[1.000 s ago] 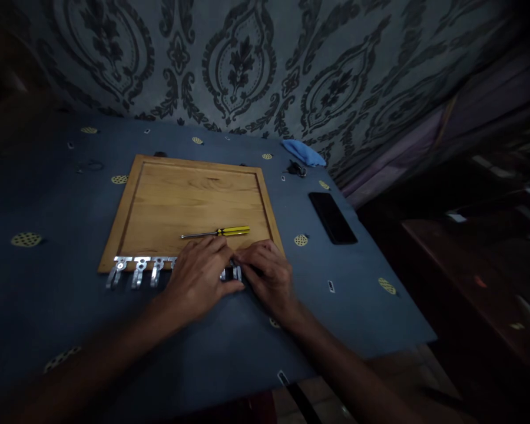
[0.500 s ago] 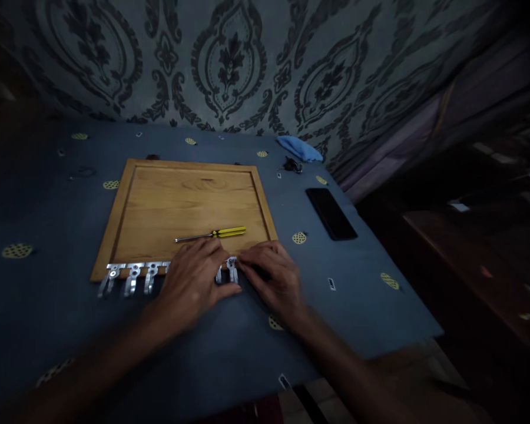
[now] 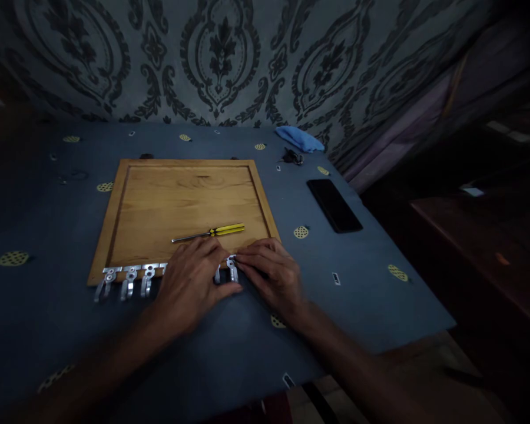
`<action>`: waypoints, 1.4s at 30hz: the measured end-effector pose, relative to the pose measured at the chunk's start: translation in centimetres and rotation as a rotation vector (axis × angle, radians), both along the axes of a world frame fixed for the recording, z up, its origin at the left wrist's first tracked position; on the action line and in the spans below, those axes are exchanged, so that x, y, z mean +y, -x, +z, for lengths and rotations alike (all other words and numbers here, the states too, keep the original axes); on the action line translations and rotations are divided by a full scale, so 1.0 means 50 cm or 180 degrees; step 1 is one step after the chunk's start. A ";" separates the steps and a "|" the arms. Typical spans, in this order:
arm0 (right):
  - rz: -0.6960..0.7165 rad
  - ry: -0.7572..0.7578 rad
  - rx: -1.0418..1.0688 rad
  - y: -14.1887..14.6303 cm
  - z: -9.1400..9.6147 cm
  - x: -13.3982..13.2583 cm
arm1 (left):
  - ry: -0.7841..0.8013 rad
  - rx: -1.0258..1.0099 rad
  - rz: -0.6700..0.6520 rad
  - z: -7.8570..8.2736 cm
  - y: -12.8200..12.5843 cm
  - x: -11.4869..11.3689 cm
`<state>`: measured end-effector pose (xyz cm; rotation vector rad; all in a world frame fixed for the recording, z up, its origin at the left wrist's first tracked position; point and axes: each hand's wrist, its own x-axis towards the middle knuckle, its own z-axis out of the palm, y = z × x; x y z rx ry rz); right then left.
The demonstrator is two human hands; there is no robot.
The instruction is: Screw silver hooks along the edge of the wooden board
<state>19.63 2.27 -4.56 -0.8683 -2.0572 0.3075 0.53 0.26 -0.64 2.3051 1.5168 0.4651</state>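
Note:
A metal hook rail [image 3: 131,273] runs along the near edge of a framed wooden board [image 3: 189,194], its several hooks hanging over that edge. My left hand [image 3: 192,277] lies across the middle of the rail, fingers bent over it and thumb stretched out to the right, gripping it against the wood. At the rail's right end, my right hand [image 3: 271,271] has thumb and fingers pinched together by the last hook; whatever small thing they hold is hidden. A screwdriver [image 3: 208,232] with a yellow and black handle rests on the board just beyond my left fingers.
A black phone [image 3: 334,205] lies on the blue patterned tablecloth [image 3: 357,306] to the right. Farther back are some keys [image 3: 291,156] and a blue cloth [image 3: 300,139]. Behind the table hangs a patterned curtain or wall covering [image 3: 221,59]. The table's right edge drops off into shadow.
The view has shifted slightly. Both hands stay at the same spots on the rail, and my right fingers have moved only a little at its end.

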 end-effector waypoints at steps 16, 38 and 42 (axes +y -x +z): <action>0.0254 -0.0003 -0.0019 0.012 0.014 0.011 | 0.0286 0.0122 0.0080 0.013 -0.004 0.004; -0.0099 0.0494 0.0291 0.020 0.000 0.004 | 0.0088 0.0101 0.0138 0.000 -0.004 -0.002; -0.0112 0.0551 0.0353 0.018 -0.004 0.003 | -0.0006 0.0090 0.0119 -0.007 -0.003 -0.003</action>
